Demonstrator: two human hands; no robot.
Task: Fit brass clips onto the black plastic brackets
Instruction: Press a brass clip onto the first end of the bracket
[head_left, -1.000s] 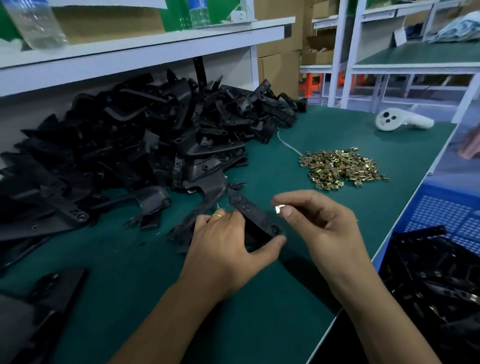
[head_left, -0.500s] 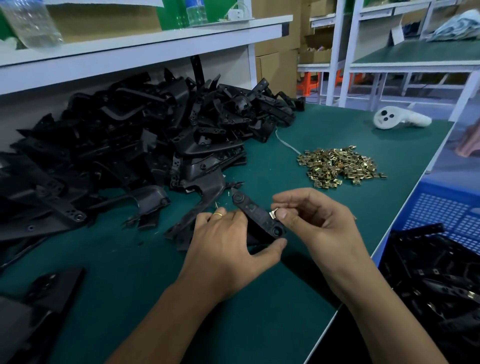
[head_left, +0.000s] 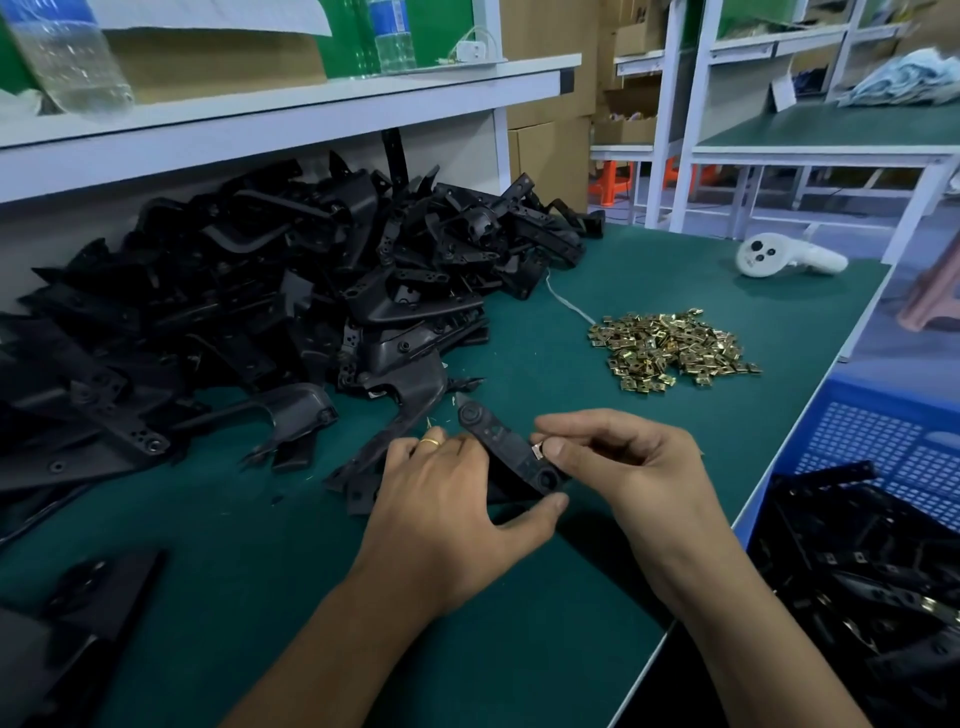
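Head cam: left hand (head_left: 441, 499) is gripping the black bracket (head_left: 506, 449) on the green mat; right hand (head_left: 618, 467) is pinching a brass clip (head_left: 536, 449) at its edge, prob. half-seated. Skewed push could pop it off.

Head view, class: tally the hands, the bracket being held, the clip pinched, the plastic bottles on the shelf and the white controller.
Hands: 2, left hand, right hand
Held bracket: 1
Pinched clip: 1
Bottles: 2
White controller: 1
Total: 7
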